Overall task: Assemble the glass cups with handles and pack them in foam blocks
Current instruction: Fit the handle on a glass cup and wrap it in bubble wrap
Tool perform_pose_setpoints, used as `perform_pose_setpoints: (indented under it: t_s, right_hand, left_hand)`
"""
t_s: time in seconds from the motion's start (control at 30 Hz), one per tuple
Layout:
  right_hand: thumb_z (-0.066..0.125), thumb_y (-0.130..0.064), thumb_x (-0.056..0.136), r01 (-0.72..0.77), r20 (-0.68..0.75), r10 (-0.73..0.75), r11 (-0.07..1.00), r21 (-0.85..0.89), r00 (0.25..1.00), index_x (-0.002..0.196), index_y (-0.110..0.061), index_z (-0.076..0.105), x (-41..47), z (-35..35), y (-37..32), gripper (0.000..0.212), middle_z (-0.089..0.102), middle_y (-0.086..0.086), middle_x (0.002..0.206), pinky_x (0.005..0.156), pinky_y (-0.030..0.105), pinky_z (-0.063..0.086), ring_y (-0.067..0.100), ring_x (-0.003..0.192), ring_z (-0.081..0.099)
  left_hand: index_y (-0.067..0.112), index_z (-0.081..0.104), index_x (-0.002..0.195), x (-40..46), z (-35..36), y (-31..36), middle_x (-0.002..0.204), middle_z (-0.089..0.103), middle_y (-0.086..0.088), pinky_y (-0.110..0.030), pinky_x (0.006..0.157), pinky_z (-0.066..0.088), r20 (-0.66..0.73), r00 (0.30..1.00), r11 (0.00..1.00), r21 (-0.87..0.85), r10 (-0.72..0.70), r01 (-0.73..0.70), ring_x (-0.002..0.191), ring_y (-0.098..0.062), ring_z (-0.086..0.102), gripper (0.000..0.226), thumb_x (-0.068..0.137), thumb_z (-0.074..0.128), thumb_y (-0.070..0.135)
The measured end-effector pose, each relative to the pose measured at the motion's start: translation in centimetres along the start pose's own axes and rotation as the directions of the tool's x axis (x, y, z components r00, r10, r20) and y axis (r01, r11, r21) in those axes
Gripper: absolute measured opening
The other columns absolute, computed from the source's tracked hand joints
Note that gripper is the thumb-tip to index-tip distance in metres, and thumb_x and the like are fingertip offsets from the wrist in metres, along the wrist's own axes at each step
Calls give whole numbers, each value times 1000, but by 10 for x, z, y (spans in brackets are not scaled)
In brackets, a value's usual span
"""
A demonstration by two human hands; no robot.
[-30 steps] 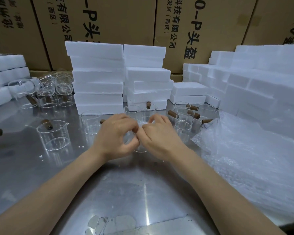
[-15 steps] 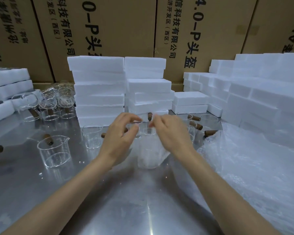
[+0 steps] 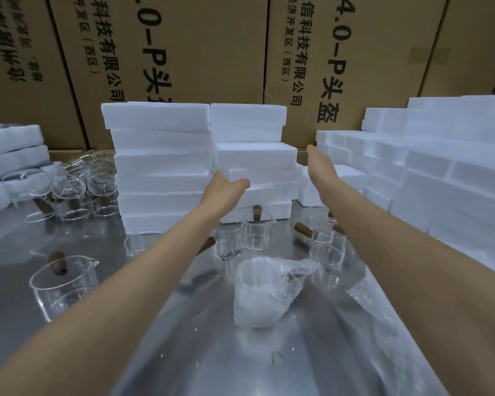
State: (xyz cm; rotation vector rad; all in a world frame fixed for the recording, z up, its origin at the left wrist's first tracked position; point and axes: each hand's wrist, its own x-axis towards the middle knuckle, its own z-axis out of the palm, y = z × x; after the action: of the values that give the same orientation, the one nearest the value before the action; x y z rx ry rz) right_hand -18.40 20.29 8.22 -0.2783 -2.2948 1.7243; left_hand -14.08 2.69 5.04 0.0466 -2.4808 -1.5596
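Observation:
A glass cup wrapped in bubble wrap (image 3: 259, 292) stands upright on the steel table, between my forearms. Both my arms stretch forward toward the right stack of white foam blocks (image 3: 255, 158). My left hand (image 3: 226, 187) is open at the stack's left side, level with its lower blocks. My right hand (image 3: 319, 164) is open with straight fingers at the stack's right side. Neither hand holds anything. Bare glass cups with brown wooden handles (image 3: 256, 232) stand just in front of the stack.
A taller foam stack (image 3: 160, 161) stands left of the reached one. More foam blocks (image 3: 440, 172) pile up on the right, with bubble wrap sheets (image 3: 383, 310) below. A lone cup (image 3: 63, 281) and a cluster of cups (image 3: 72, 190) stand left. Cardboard boxes (image 3: 183, 52) wall the back.
Both hands let go of the wrapped cup, which now stands alone on the table, and reached forward to either side of the right foam stack. The camera tilted up.

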Motion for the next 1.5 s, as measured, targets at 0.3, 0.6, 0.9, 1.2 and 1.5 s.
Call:
perform_pose_setpoints:
  t_s: [0.3,0.6,0.9,1.2,1.5]
  right_hand:
    - [25,-48,98,-25,23,25,999,27,999,150,-13,13,22,12,12,64,27,6,152,108,41,25,28,137,29]
    - [32,-47,92,-4,-86,10,997,76,996,137,-12,34,10,-10,9,58,49,6,116,87,36,39,23,98,45]
    - [20,-64,86,51,-78,-54,998,-40,995,138,-18,36,-61,-42,5,71,49,6,132,101,48,39,29,116,49]
    - [17,-72,86,-45,162,82,974,-220,983,134,-17,41,-130,-25,30,77,52,7,126,74,36,50,25,103,56]
    - [26,-70,82,-2,124,43,950,-313,991,101,-21,49,-136,-34,53,57,60,5,86,80,38,52,22,82,60]
  left_hand:
    - [14,38,137,12,12,-2,123,42,5,-28,85,34,-23,999,993,-115,-43,40,115,-18,46,50,91,54,28]
    - [10,25,146,-2,2,8,89,41,16,-22,64,30,-41,998,991,-124,53,-57,80,-5,42,66,90,56,27]
    - [20,22,151,-63,-31,8,122,51,7,-21,72,33,-42,975,975,37,220,-219,105,-13,48,79,85,63,36]
    - [23,46,135,-113,-53,-36,113,56,-3,-32,76,47,-57,986,960,244,157,-139,89,-15,59,73,74,72,54]
    - [23,44,126,-132,-56,-46,86,56,7,-29,68,48,-103,961,926,309,258,-216,77,-6,57,72,70,71,59]
